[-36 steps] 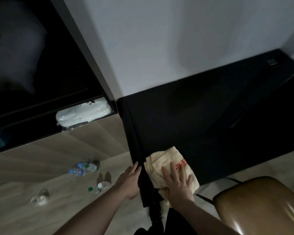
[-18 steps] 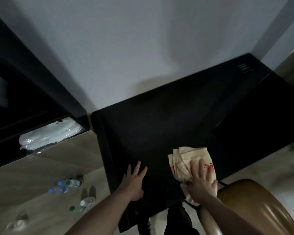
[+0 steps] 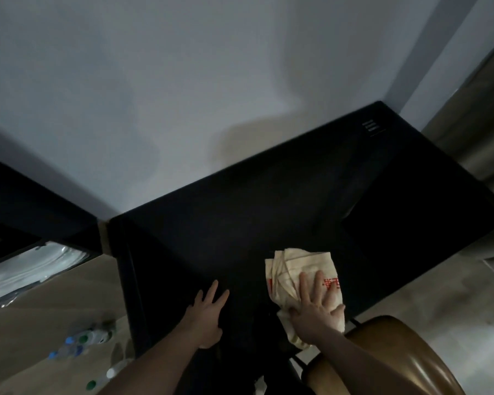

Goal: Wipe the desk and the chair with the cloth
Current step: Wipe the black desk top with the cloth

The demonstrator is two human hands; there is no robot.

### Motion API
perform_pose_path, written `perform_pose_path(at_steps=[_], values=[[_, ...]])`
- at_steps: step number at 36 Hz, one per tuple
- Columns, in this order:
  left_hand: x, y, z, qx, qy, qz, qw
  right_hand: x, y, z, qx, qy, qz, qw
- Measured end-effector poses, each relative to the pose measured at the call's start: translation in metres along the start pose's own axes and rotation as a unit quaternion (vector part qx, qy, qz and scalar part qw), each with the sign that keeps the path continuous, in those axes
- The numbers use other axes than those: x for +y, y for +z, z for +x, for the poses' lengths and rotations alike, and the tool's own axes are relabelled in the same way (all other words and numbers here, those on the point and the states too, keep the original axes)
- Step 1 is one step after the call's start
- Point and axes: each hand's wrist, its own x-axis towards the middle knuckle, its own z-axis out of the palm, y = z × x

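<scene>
Cloth (image 3: 297, 277) slid right along desk (image 3: 240, 218), right hand (image 3: 317, 306) fingers flat atop it, left hand (image 3: 207, 317) spread.

Two bare forearms entered from the bottom edge, no sleeves visible on either up to the frame border. Left hand (image 3: 207, 317) was bare: no glove, no ring, no watch or band seen at the wrist. Right hand (image 3: 315, 305) likewise bare, no glove, no jewellery visible. Nails looked short, detail too dim to say more. Lighting was low, so fine marks on the arms could not be told. Rest of the body was out of view.
</scene>
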Motion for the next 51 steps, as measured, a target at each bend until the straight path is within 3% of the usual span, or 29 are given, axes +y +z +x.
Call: perform_pose_path(at_steps=[9,17,34,45,51], values=[[0.04,-0.017,-0.002,0.022,0.07,0.013,0.997,0.004,0.034,-0.031,0.008,0.013,0.018,1.0],[0.07,-0.041,-0.006,0.014,0.102,0.054,0.993,0.033,0.016,-0.024,0.022,0.03,0.06,0.997],[0.17,-0.123,0.074,0.024,0.107,0.076,0.991,0.141,-0.12,0.069,0.072,0.136,0.216,0.964],[0.285,-0.172,0.176,0.015,0.12,0.089,0.989,0.261,-0.232,0.157,0.142,0.21,0.245,0.936],[0.313,-0.183,0.21,0.03,0.119,0.111,0.986,0.316,-0.28,0.197,0.165,0.253,0.238,0.923]])
